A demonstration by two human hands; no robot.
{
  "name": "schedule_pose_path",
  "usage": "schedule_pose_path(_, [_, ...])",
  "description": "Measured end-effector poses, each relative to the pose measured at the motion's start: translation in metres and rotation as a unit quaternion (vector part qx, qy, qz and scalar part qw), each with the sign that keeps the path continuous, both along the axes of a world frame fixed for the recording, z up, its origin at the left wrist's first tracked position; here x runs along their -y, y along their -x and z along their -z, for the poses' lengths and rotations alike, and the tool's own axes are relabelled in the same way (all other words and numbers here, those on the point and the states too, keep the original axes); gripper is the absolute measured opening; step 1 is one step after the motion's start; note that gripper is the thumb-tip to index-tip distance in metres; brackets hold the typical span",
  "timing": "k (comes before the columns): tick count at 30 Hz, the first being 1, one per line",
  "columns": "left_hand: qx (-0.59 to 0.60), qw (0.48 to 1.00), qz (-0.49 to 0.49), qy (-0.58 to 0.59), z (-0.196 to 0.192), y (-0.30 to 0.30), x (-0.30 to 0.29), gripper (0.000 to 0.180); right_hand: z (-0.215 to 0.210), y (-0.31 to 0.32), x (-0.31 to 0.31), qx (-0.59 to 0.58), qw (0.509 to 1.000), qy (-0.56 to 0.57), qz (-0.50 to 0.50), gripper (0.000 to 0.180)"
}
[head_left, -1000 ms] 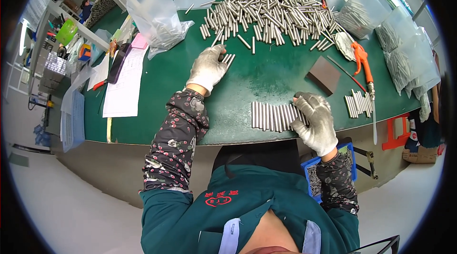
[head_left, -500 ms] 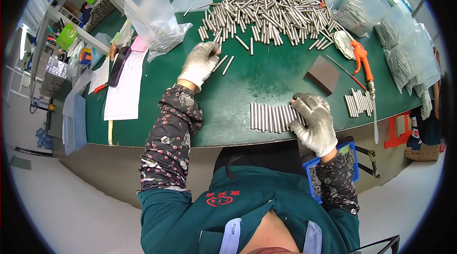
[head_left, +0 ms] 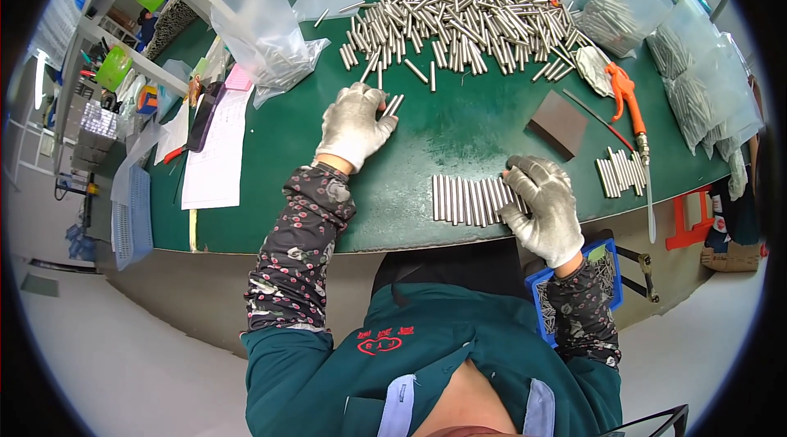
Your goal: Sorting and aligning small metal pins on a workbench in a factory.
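My left hand (head_left: 357, 127), in a whitish work glove, is at the middle left of the green table. Its fingers are curled, with thumb and forefinger about a couple of short metal pins (head_left: 394, 104). My right hand (head_left: 544, 209), gloved too, closes on the right end of a neat row of metal pins (head_left: 463, 200) lying side by side near the front edge. Its fingers press at the top of the row and the thumb at the bottom, hiding the last pins. Beyond both hands spreads a large loose heap of similar pins (head_left: 467, 23).
Right of my right hand are a brown block (head_left: 557, 125), an orange air gun (head_left: 625, 101) and a smaller pin group (head_left: 620, 172). Bags of pins (head_left: 693, 105) line the right side. Another bag (head_left: 266, 39), papers (head_left: 215, 150) and a shelf stand left. A blue bin (head_left: 613, 261) sits below.
My left hand has come slightly toward me and to the right, from a pin near the heap onto the loose pins beside it. My right hand stays at the row.
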State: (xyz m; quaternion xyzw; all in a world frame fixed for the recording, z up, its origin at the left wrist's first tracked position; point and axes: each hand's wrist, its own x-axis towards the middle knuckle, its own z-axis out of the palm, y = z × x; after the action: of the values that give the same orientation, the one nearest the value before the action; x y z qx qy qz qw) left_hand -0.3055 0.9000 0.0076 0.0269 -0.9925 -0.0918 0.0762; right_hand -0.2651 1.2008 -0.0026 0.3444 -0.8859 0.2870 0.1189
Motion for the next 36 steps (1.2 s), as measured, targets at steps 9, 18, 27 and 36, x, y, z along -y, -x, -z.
schedule_pose_path(9, [0.076, 0.992, -0.028, -0.094, 0.007, 0.010, 0.009, 0.024, -0.002, -0.002, 0.000, -0.006, 1.000, -0.003, 0.006, 0.041])
schedule_pose_path(18, [0.053, 0.985, -0.090, -0.140, 0.010, 0.001, 0.010, 0.018, -0.062, 0.035, 0.059, -0.061, 0.989, -0.036, -0.130, 0.024])
schedule_pose_path(27, [0.050, 0.982, -0.099, -0.150, 0.010, 0.005, 0.008, 0.020, -0.016, 0.109, 0.158, -0.038, 0.965, -0.229, -0.119, 0.021])
schedule_pose_path(36, [0.045, 0.990, -0.033, -0.131, 0.008, -0.013, 0.003, 0.023, -0.037, 0.087, 0.154, 0.182, 0.943, -0.278, -0.022, 0.021])
